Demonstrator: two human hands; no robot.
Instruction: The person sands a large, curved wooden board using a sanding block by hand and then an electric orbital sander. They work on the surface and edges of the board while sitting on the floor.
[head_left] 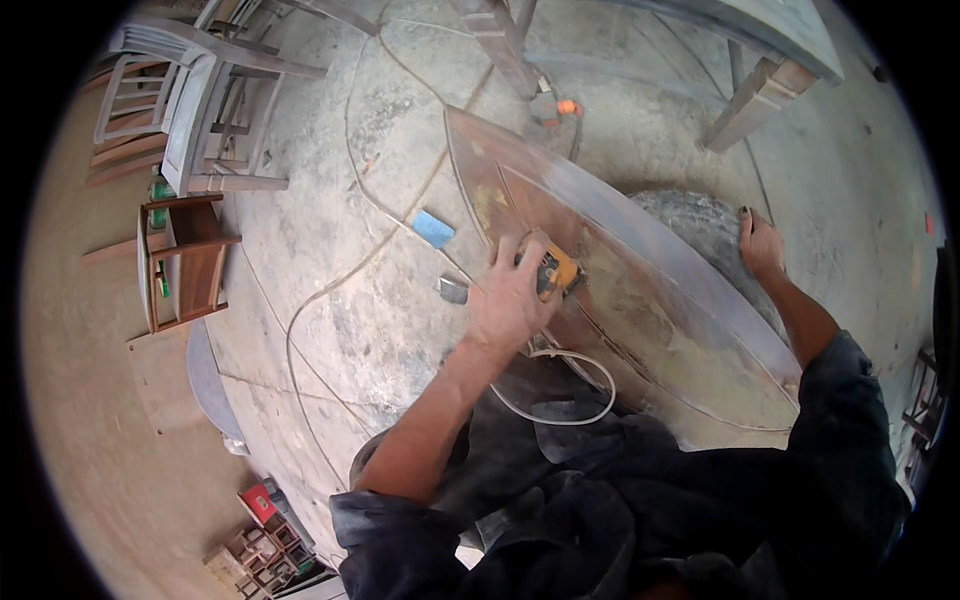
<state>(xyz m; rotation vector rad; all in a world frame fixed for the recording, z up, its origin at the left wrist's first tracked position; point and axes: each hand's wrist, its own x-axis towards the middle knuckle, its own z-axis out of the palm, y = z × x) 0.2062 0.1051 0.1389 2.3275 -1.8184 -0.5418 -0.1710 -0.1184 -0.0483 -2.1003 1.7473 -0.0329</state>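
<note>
My left hand [508,300] is closed over a yellow-and-black power sander [558,270], which rests on a brown wooden panel [640,310]. The panel is long and pointed, with curved edges and pale, dusty patches. A white hose [590,415] loops below the sander over my dark clothes. On the far right, my right hand [764,245] curls at the rim of a dark grey rounded piece [690,215], beyond the panel's edge. Some of its fingers are hidden. To the left of the sander, a blue pad [433,229] and a small grey block [453,290] lie on the floor.
Wooden table legs [500,45] stand at the far side, with an orange-and-grey tool [552,108] by them. Chair frames [215,100] and a brown wooden stool [190,262] are on the left. Cords [345,275] trail over the concrete floor [340,340].
</note>
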